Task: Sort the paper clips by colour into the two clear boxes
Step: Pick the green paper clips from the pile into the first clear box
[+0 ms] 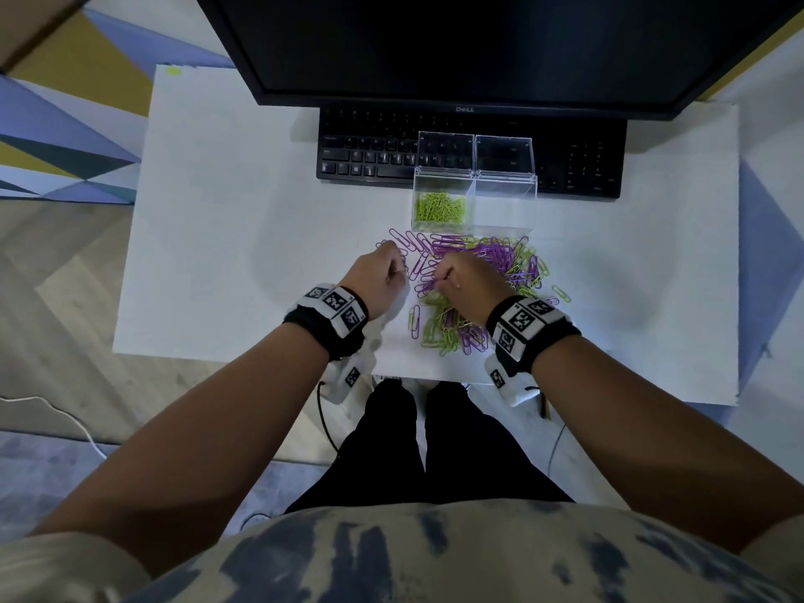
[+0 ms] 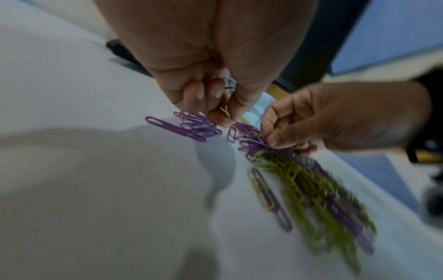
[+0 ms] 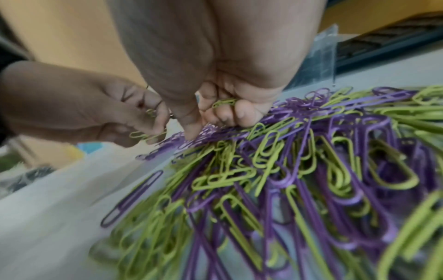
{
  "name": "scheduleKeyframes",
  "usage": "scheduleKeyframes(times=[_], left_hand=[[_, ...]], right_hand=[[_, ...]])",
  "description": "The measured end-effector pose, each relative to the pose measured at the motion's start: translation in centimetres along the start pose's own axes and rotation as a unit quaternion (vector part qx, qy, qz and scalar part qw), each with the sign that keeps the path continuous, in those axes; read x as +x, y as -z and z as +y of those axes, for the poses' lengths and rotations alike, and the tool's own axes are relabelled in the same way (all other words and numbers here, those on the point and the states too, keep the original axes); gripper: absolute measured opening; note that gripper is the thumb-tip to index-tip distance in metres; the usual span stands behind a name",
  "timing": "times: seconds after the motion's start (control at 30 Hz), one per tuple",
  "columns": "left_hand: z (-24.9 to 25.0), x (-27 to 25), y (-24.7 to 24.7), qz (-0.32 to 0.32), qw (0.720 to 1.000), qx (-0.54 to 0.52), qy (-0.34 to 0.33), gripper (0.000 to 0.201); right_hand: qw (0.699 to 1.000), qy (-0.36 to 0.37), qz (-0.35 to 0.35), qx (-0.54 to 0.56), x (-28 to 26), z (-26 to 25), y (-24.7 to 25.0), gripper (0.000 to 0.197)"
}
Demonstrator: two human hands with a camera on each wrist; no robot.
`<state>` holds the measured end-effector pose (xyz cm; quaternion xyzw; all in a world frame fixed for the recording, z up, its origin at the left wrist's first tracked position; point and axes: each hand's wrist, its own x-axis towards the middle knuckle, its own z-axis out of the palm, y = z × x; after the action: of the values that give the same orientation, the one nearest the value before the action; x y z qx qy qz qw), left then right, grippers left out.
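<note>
Both forearms reach forward side by side, marker bands on the wrists, left hand and right hand close together with knuckles up, fingers curled under and pinching green clips.

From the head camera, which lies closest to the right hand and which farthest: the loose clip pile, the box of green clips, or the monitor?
From the right hand:
1. Loose clip pile, right under it.
2. Box of green clips, just beyond, slightly left.
3. Monitor, at the back, past the keyboard.
</note>
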<state>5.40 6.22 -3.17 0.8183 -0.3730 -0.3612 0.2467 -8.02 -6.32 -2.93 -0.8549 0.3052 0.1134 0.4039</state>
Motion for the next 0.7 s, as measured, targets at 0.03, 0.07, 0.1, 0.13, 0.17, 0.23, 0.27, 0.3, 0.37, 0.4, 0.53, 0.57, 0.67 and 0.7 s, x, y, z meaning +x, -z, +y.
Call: scheduleKeyframes(times=[0.03, 0.07, 0.1, 0.13, 0.17, 0.23, 0.27, 0.3, 0.37, 0.4, 0.53, 0.57, 0.67, 0.7], left_hand=[[-0.3, 0.1, 0.1, 0.003, 0.999, -0.033, 0.017, 0.006], [-0.6, 0.3, 0.2, 0.005, 0.997, -0.066, 0.031, 0.007], [-0.8, 0.5, 0.3, 0.004, 0.993, -0.107, 0.054, 0.008], [-0.7, 0.6, 0.5, 0.003, 0.983, -0.163, 0.085, 0.01], [-0.4, 0.7, 0.6, -0.002, 0.966, -0.228, 0.12, 0.015], [0.3, 0.6, 1.0, -0.012, 0.925, -0.332, 0.184, 0.029], [0.5, 0.5, 1.2, -0.018, 0.905, -0.371, 0.207, 0.033], [0.7, 0.4, 1.2, -0.021, 0.886, -0.408, 0.221, 0.033], [0.9, 0.1, 1.2, -0.035, 0.854, -0.462, 0.238, 0.03], [1.1, -0.2, 1.3, -0.047, 0.852, -0.461, 0.243, 0.03], [1.6, -1.4, 0.7, -0.115, 0.963, -0.182, 0.164, 0.019], [1.1, -1.6, 0.4, -0.116, 0.979, -0.105, 0.128, 0.015], [0.1, -2.0, -0.7, -0.15, 0.985, 0.063, 0.054, 0.013], [-0.2, -2.0, -1.0, -0.156, 0.982, 0.097, 0.043, 0.014]], right_hand=[[1.0, -0.013, 0.021, 0.018, 0.0, 0.0, 0.4, 0.008], [0.999, -0.019, 0.037, 0.029, 0.0, 0.1, 0.6, 0.009], [0.998, -0.021, 0.044, 0.034, 0.0, 0.1, 0.8, 0.01], [0.998, -0.018, 0.046, 0.03, -0.1, 0.0, 0.9, 0.011], [0.999, -0.013, 0.043, 0.021, -0.1, 0.0, 0.8, 0.01], [1.0, 0.001, 0.029, -0.008, -0.4, -0.1, 0.5, 0.008], [1.0, 0.009, 0.014, -0.024, -0.6, -0.2, 0.1, 0.009], [0.999, 0.018, 0.0, -0.04, -0.7, -0.1, -0.3, 0.01], [0.997, 0.035, -0.024, -0.064, -1.0, -0.2, -1.1, 0.014], [0.995, 0.044, -0.031, -0.078, -1.1, -0.2, -1.5, 0.017], [0.991, 0.067, -0.028, -0.115, -1.0, -0.3, -2.0, 0.016], [0.991, 0.069, -0.023, -0.111, -0.9, -0.3, -2.1, 0.013], [0.993, 0.061, -0.01, -0.098, -0.7, -0.2, -2.2, 0.009], [0.994, 0.054, -0.014, -0.096, -0.6, -0.2, -2.2, 0.008]])
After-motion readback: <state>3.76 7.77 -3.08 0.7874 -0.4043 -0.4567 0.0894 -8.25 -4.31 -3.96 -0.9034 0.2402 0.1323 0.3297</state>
